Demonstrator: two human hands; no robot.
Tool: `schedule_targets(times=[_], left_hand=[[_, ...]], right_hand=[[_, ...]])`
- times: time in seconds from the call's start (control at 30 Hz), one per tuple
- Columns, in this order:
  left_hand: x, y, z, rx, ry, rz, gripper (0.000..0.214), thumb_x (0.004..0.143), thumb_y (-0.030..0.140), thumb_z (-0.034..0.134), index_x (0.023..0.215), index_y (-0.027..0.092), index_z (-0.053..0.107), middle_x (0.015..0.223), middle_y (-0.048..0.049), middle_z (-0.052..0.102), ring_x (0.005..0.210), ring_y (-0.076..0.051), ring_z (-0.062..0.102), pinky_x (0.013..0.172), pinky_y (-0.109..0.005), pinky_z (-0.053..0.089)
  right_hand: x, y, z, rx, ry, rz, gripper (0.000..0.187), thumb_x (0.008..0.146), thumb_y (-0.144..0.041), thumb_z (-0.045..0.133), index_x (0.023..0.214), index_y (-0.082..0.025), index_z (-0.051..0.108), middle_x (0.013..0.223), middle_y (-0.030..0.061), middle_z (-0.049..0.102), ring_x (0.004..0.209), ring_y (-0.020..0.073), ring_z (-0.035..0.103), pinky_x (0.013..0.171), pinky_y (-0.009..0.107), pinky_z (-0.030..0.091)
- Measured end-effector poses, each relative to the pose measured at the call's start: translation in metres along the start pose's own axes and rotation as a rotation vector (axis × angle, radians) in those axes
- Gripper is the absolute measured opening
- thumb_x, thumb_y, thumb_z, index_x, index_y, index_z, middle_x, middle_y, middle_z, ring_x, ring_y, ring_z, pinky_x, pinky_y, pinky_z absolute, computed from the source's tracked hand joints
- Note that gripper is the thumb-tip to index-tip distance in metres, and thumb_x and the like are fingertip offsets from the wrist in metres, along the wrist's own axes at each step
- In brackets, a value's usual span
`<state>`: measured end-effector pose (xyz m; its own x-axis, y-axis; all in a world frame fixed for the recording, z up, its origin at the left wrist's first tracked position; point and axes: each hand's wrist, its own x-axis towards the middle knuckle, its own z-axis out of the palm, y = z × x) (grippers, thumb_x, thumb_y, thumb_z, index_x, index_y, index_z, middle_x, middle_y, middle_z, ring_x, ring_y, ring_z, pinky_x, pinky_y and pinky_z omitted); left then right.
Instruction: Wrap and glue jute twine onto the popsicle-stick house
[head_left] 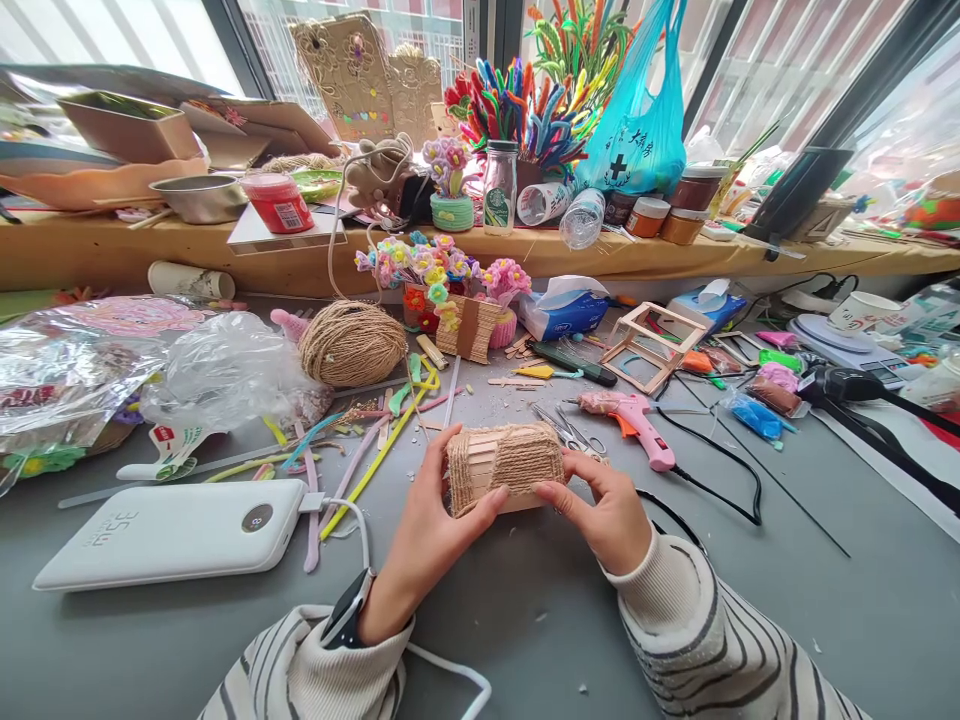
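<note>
Between my two hands is a small craft stick box [504, 466] partly wrapped in jute twine, lying on its side just over the grey table. Bare pale sticks show in a slanted gap between the wound sections. My left hand [439, 520] grips its left end, thumb along the lower edge. At the right end my right hand [604, 500] holds it, thumb near the lower right corner and fingers behind. Just beyond the box lie scissors [574, 430] and a pink glue gun [630, 420]. The fingers behind the box are partly hidden.
A white power bank [172, 530] with a cable lies left. Behind it are crumpled clear plastic [225, 375] and a ball of jute twine [352, 343]. A wooden stick frame [652, 345] and tissue packs [566, 308] stand farther back. The glue gun's black cord loops right.
</note>
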<state>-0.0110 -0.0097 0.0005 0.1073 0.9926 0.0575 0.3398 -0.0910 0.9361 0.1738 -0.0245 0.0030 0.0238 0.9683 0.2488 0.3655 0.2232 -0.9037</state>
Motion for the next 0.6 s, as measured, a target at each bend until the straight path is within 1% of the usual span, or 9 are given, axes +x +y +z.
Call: schedule_targets(times=[0.07,0.13,0.2,0.27,0.33,0.4,0.5,0.6], left_hand=[[0.0001,-0.0022,0.0002,0.04,0.005,-0.002,0.07,0.069,0.047,0.064,0.128,0.019,0.036,0.126,-0.0123,0.051,0.116,-0.028,0.051,0.099,-0.046,0.039],[-0.0004,-0.0045,0.0,0.097,0.043,0.052,0.073,0.07,0.046,0.064,0.131,0.02,0.034,0.133,-0.0133,0.046,0.122,-0.03,0.046,0.102,-0.048,0.036],[-0.0016,-0.0054,-0.0007,0.175,0.108,0.191,0.075,0.071,0.043,0.065,0.133,0.021,0.031,0.138,-0.0131,0.041,0.128,-0.029,0.04,0.105,-0.048,0.033],[-0.003,-0.0043,-0.0019,0.265,0.155,0.383,0.071,0.072,0.037,0.066,0.133,0.024,0.032,0.138,-0.0116,0.04,0.129,-0.028,0.038,0.106,-0.047,0.033],[-0.0041,-0.0023,-0.0027,0.342,0.154,0.564,0.059,0.074,0.029,0.066,0.127,0.027,0.041,0.135,-0.0089,0.044,0.126,-0.026,0.042,0.104,-0.045,0.036],[-0.0041,-0.0008,-0.0028,0.396,0.13,0.692,0.043,0.076,0.022,0.063,0.117,0.029,0.051,0.129,-0.0063,0.051,0.123,-0.025,0.046,0.102,-0.043,0.04],[-0.0022,-0.0012,-0.0021,0.446,0.123,0.811,0.032,0.078,0.015,0.06,0.108,0.027,0.058,0.118,-0.0059,0.059,0.119,-0.023,0.05,0.098,-0.043,0.045],[-0.0005,-0.0029,-0.0018,0.467,0.151,0.876,0.028,0.078,0.012,0.059,0.104,0.023,0.061,0.113,-0.0075,0.063,0.118,-0.023,0.052,0.097,-0.043,0.047]], right_hand=[[0.001,0.0007,-0.0013,0.011,-0.034,0.073,0.026,0.072,-0.044,0.062,0.063,-0.019,0.062,0.073,0.0029,0.067,0.072,0.0184,0.06,0.078,0.033,0.048],[0.0022,0.0022,-0.0025,0.046,-0.073,0.145,0.029,0.072,-0.045,0.061,0.064,-0.018,0.063,0.07,0.0025,0.066,0.069,0.0175,0.059,0.07,0.031,0.048],[0.0034,0.0043,-0.0033,0.097,-0.111,0.194,0.032,0.072,-0.048,0.061,0.066,-0.017,0.064,0.068,0.0022,0.065,0.067,0.0168,0.058,0.066,0.029,0.047],[0.0041,0.0063,-0.0033,0.138,-0.128,0.229,0.034,0.071,-0.049,0.061,0.067,-0.016,0.065,0.067,0.0024,0.065,0.066,0.0165,0.057,0.063,0.028,0.046],[0.0044,0.0074,-0.0029,0.159,-0.124,0.257,0.035,0.07,-0.051,0.062,0.067,-0.016,0.066,0.065,0.0022,0.063,0.064,0.0157,0.056,0.061,0.027,0.045],[0.0045,0.0074,-0.0023,0.182,-0.118,0.275,0.036,0.07,-0.052,0.062,0.067,-0.016,0.066,0.064,0.0017,0.062,0.062,0.0148,0.054,0.06,0.027,0.044],[0.0052,0.0065,-0.0018,0.229,-0.127,0.294,0.036,0.068,-0.052,0.064,0.069,-0.016,0.066,0.064,0.0013,0.062,0.062,0.014,0.053,0.06,0.027,0.043],[0.0061,0.0061,-0.0015,0.284,-0.143,0.317,0.035,0.067,-0.05,0.066,0.075,-0.016,0.067,0.069,0.0018,0.064,0.064,0.0144,0.054,0.061,0.027,0.044]])
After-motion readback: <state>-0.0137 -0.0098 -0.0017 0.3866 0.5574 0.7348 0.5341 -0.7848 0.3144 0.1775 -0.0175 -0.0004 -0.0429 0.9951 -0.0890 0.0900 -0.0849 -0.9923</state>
